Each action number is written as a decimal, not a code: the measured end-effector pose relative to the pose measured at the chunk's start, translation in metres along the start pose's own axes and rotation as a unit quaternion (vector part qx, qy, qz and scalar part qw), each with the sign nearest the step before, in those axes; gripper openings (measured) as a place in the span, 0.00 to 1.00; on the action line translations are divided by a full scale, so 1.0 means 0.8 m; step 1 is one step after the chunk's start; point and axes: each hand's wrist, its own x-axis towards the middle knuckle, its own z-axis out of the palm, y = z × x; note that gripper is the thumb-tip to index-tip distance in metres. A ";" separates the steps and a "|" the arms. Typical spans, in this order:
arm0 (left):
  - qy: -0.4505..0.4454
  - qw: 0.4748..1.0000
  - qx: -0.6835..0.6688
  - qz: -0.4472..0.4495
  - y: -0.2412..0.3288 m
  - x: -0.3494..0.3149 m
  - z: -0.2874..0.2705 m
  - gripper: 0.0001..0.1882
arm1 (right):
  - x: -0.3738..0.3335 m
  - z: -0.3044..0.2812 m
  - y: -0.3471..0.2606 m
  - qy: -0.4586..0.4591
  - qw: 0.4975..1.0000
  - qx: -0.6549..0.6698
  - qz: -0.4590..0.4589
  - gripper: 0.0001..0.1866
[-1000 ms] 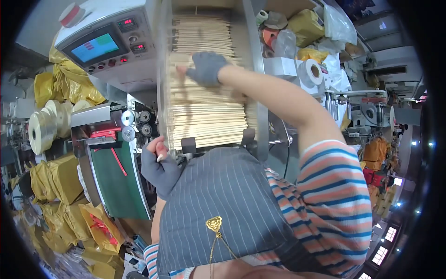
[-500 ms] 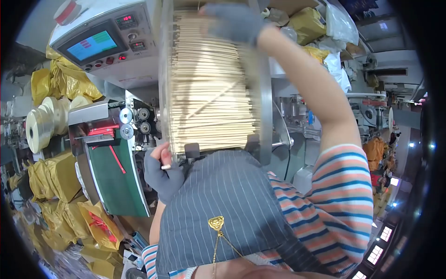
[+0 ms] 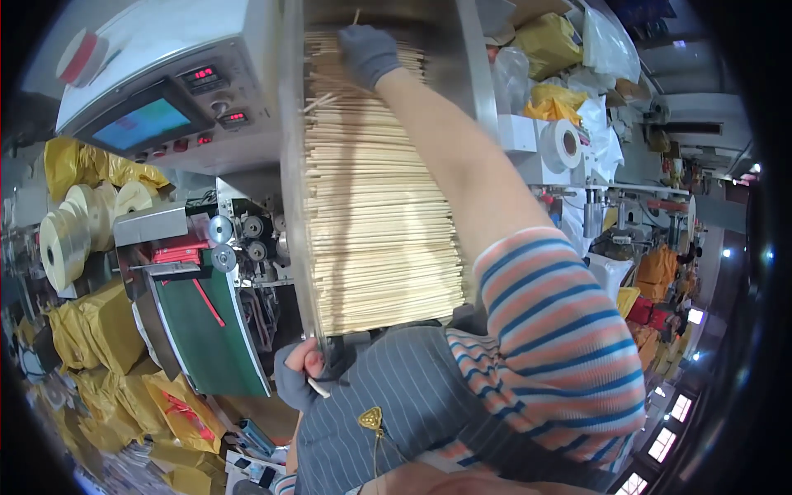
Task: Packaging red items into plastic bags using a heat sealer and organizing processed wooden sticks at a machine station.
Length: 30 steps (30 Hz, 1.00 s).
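Note:
A metal hopper (image 3: 487,82) in front of me holds a deep bed of thin pale wooden chopsticks (image 3: 379,239), mostly lying crosswise. A few chopsticks (image 3: 322,101) lie askew on top near the far left. At the far end my right hand (image 3: 369,56), in a grey fingerless glove, is closed, with a thin stick end (image 3: 356,16) poking out beyond it. My gloved left hand (image 3: 299,373) is curled by the hopper's near left corner, against my apron. From it juts the short pale end of a chopstick (image 3: 318,388); the rest is hidden.
Left of the hopper stands a control box with a screen (image 3: 142,124). Below it are metal rollers (image 3: 221,229), red wrappers (image 3: 177,252) and a green conveyor belt (image 3: 210,338). Film rolls (image 3: 62,247) and yellow bags (image 3: 95,330) stand farther left. A white roll (image 3: 561,144) sits to the right.
My right hand is lower and farther left in view, over the far chopsticks, and no longer blurred. A loose diagonal stick is gone from the middle. The hopper appears shifted as my view moved.

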 end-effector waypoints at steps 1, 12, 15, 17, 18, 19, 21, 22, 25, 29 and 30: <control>0.012 1.000 -0.015 -0.018 -0.002 -0.003 -0.002 0.07 | -0.005 -0.006 -0.019 -0.024 0.999 0.038 0.003 0.08; 0.043 0.998 0.000 -0.034 0.002 0.001 0.014 0.13 | -0.035 0.013 0.045 -0.032 0.970 -0.027 0.239 0.09; 0.034 0.999 0.000 -0.033 0.004 0.002 0.010 0.12 | -0.033 0.010 0.062 -0.060 0.982 -0.068 0.164 0.09; 0.030 0.999 0.006 -0.025 0.000 0.001 0.006 0.08 | -0.030 0.002 0.061 -0.099 0.981 -0.081 0.146 0.09; 0.032 0.999 0.007 -0.029 0.002 0.001 0.006 0.08 | -0.026 -0.005 0.059 -0.136 0.977 -0.095 0.130 0.10; 0.033 0.999 0.001 -0.038 0.006 0.002 0.006 0.07 | -0.024 -0.008 0.058 -0.138 0.978 -0.094 0.126 0.10; 0.035 0.998 -0.004 -0.050 0.008 0.002 0.006 0.07 | -0.019 -0.016 0.054 -0.157 0.975 -0.094 0.127 0.09; 0.031 0.999 -0.001 -0.036 0.007 0.002 0.005 0.07 | -0.015 -0.018 0.049 -0.166 0.972 -0.101 0.130 0.10; 0.018 1.000 -0.007 -0.020 0.008 0.006 0.005 0.07 | 0.000 -0.023 0.058 -0.235 0.956 -0.121 0.125 0.11; 0.013 1.000 -0.002 -0.012 0.004 0.004 0.004 0.07 | 0.019 -0.029 0.069 -0.261 0.951 -0.061 0.155 0.11; 0.014 1.000 -0.001 -0.013 0.003 0.004 0.003 0.07 | 0.025 -0.033 0.070 -0.283 0.943 -0.057 0.164 0.12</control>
